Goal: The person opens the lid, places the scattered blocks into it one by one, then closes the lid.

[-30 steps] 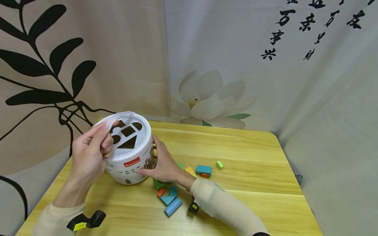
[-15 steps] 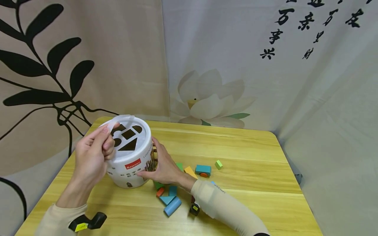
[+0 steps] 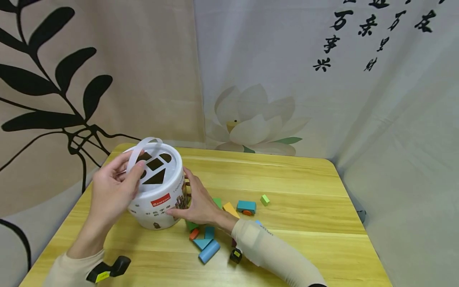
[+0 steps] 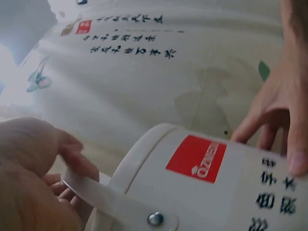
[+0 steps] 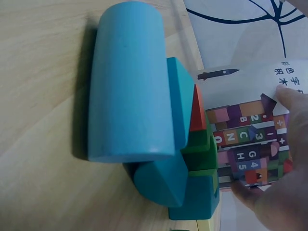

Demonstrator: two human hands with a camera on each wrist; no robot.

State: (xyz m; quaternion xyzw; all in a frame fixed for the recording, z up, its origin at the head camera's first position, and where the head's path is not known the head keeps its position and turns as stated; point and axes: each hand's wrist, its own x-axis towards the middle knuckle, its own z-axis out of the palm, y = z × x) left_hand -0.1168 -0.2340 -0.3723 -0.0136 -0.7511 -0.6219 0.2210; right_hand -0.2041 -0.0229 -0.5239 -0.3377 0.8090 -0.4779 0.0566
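A white lidded bucket point(image 3: 155, 207) with a red label stands on the table. Shaped holes are cut in its lid point(image 3: 172, 171). My right hand point(image 3: 202, 199) grips the bucket's right side, thumb on the front and fingers behind; in the right wrist view the hand lies over its printed block picture point(image 5: 250, 139). My left hand point(image 3: 114, 187) is at the white strap handle point(image 3: 133, 157), which stands arched between the spread thumb and loosely bent fingers. The thumb tip is over the lid. In the left wrist view, a rivet point(image 4: 155, 219) joins the strap to the bucket.
Coloured blocks lie on the wooden table point(image 3: 305, 223) by the right forearm: a blue cylinder point(image 3: 209, 252), a teal triangular block point(image 3: 202, 243), a blue block with an orange half-round point(image 3: 246, 207), a small green block point(image 3: 265, 200) and several others. A printed curtain point(image 3: 258, 59) hangs behind.
The left hand has loosened its pinch on the strap: the thumb has moved away over the lid and the strap stands up. The bucket has come down slightly since the earliest frame.
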